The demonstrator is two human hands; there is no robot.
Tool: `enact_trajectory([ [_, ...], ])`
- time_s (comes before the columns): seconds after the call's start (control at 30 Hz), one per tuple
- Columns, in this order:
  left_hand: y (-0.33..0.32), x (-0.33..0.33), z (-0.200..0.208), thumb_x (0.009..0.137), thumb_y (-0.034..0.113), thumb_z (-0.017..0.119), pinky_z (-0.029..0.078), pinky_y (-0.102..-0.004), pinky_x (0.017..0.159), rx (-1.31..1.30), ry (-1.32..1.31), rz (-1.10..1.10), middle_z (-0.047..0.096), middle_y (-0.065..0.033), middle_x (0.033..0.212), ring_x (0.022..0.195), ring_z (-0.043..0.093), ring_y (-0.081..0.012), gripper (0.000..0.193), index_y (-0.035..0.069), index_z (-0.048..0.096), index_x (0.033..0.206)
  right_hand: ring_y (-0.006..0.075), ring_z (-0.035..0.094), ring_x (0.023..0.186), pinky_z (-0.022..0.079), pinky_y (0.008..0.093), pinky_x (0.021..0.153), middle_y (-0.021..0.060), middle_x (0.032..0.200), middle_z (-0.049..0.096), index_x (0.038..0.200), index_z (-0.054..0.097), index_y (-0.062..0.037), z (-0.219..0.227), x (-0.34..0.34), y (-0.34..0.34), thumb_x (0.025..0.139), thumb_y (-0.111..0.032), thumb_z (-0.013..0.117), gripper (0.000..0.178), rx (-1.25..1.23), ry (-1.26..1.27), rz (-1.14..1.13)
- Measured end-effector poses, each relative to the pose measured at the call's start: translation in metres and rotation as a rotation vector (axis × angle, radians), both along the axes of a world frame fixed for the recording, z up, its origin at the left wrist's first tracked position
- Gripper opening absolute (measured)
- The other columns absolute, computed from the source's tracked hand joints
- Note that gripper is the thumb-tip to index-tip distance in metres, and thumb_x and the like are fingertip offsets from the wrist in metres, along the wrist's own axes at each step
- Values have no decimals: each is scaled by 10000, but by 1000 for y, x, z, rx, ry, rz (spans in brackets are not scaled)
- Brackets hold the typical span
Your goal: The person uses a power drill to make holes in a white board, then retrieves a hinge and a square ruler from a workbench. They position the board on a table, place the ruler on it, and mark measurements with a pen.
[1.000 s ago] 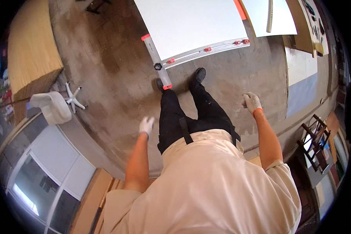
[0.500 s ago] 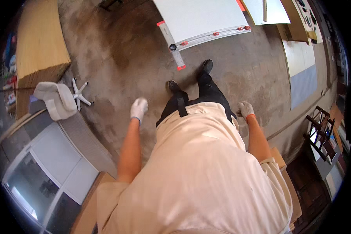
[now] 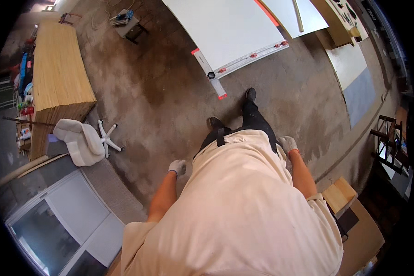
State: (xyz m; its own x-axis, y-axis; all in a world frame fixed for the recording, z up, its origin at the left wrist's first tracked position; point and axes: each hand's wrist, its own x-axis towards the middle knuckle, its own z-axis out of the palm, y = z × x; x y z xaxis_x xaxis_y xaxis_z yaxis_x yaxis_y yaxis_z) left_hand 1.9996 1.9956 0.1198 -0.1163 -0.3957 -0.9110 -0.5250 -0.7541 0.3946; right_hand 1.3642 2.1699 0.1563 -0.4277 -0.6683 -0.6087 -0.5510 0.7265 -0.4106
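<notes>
My left hand, in a pale work glove with a bluish cuff, hangs beside my left hip. Its fingers are curled in, and nothing shows in them. By my right hip hangs my right hand, in a similar glove with an orange cuff, its fingers also folded and holding nothing I can see. Neither hand touches an object. Ahead of my feet is a large white board. Along its near edge lies a metal guide rail with red fittings, joined to a crosspiece with a black knob.
To the left stand a tall stack of wooden sheets and a pale swivel chair. A small stool bears a blue tool. White and grey sheets lie at the right, near a dark wooden stool. A wooden block is behind my right arm.
My left hand has swung back toward my body. The view has shifted: the chair and rail crosspiece appear lower, and the small stool shows more fully at the top left. Both hands remain off objects.
</notes>
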Motion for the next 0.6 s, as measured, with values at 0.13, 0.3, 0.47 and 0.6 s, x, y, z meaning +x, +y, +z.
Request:
enact_trajectory([
  [0.13,16,37,-52,959,230,645,435,-371,502,-632,40,-613,541,-37,681,548,531,-181,180,123,569,837,424,703,1072,516,472,954,286,1117,728,1055,767,17,24,5,-6,919,-336,575,424,65,-27,-112],
  [0.3,-40,-23,-16,1005,277,649,545,-332,704,-189,-53,158,757,-100,942,788,686,-164,366,24,720,1260,369,720,1069,529,432,963,243,1146,755,1123,778,2,43,0,-22,944,-327,590,420,52,18,-35],
  [0.47,-71,-74,25,1019,295,643,565,-330,737,-187,-16,293,760,-101,981,826,710,-174,414,21,669,1329,328,739,1036,540,416,936,240,1128,767,1171,767,20,67,-4,-41,953,-327,601,442,83,-14,-94],
  [0.6,-60,-65,10,1022,296,634,569,-334,731,-156,20,293,759,-108,1019,851,718,-183,414,16,666,1326,274,736,840,558,400,803,215,998,775,1175,763,21,106,12,-76,961,-316,609,428,134,-140,-260],
])
